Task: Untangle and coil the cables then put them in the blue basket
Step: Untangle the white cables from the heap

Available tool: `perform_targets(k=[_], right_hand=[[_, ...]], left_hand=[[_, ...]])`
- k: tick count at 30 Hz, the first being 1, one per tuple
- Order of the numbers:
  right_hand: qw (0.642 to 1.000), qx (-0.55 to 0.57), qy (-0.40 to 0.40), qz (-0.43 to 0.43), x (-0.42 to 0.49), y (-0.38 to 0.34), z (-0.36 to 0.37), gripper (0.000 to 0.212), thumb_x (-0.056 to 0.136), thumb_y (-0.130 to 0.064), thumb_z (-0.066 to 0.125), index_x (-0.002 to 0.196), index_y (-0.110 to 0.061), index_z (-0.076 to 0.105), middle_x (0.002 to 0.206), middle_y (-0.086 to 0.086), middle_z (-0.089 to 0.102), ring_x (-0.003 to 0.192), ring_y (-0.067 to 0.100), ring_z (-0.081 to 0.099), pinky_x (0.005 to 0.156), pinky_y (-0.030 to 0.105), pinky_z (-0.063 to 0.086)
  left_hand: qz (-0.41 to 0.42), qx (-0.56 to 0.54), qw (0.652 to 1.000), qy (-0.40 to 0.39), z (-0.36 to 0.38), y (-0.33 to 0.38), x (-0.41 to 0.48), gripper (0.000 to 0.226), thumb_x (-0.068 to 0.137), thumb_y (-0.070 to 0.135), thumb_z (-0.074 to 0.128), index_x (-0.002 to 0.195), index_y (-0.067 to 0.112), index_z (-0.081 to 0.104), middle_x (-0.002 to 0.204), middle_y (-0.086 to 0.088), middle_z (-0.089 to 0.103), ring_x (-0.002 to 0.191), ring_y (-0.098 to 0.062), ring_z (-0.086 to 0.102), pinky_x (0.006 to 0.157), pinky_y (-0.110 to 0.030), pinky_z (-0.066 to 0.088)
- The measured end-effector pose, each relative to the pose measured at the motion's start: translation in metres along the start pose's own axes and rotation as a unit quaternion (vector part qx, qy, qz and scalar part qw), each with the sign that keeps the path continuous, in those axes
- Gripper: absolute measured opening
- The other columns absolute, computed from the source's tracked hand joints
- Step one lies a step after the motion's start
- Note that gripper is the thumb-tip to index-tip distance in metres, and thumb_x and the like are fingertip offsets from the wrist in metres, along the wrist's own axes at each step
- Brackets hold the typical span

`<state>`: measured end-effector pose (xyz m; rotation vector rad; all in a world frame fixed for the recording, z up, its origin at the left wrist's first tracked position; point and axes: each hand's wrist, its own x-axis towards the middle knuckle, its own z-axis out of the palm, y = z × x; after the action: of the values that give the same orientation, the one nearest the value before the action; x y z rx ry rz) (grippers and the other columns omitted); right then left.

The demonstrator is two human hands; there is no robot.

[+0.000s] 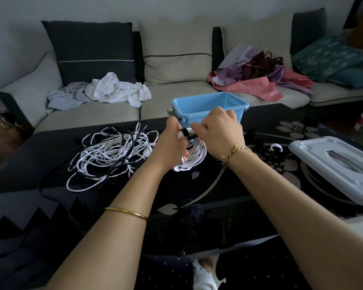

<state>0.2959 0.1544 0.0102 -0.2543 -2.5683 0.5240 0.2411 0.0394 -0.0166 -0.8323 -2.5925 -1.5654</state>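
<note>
basket [235, 95]: blue | coiled cable [195, 159]: white | strap [185, 132]: black | table [218, 185]: black, floral

Glossy black glass-like table top [218, 189] with a floral pattern, smooth matt blue plastic basket [197, 102], smooth white plastic-sheathed coiled cable [194, 158], pale plastic lid [314, 155] at three o'clock, cloth sofa [176, 59]

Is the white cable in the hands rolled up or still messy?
Rolled up: the white cable hangs in neat loops, a black strap round it.
</note>
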Motion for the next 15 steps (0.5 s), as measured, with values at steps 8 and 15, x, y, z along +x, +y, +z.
perform_targets(k=[8, 15], right_hand=[[0.911, 0.352, -0.11, 0.183, 0.004, -0.003, -0.003, 0.045, 0.093, -0.022, 0.05, 0.05, -0.012, 0.04, 0.046, -0.001, 0.036, 0.026, 0.006, 0.025, 0.031, 0.016, 0.021], [0.769, 0.531, -0.178, 0.309, 0.006, -0.003, 0.0, 0.04, 0.096, -0.024, 0.045, 0.058, -0.015, 0.038, 0.035, -0.007, 0.026, 0.026, 0.003, 0.016, 0.028, 0.01, 0.011]], left_hand=[[0.065, 0.106, 0.992, -0.011, 0.003, -0.001, -0.004, 0.014, 0.091, 0.0, 0.036, 0.094, 0.012, 0.03, 0.076, -0.009, 0.055, 0.071, -0.032, 0.055, 0.061, -0.041, 0.046], [0.12, 0.176, 0.977, -0.028, 0.013, 0.004, -0.008, 0.018, 0.089, -0.002, 0.032, 0.097, 0.013, 0.034, 0.078, -0.014, 0.054, 0.072, -0.034, 0.056, 0.067, -0.047, 0.045]])
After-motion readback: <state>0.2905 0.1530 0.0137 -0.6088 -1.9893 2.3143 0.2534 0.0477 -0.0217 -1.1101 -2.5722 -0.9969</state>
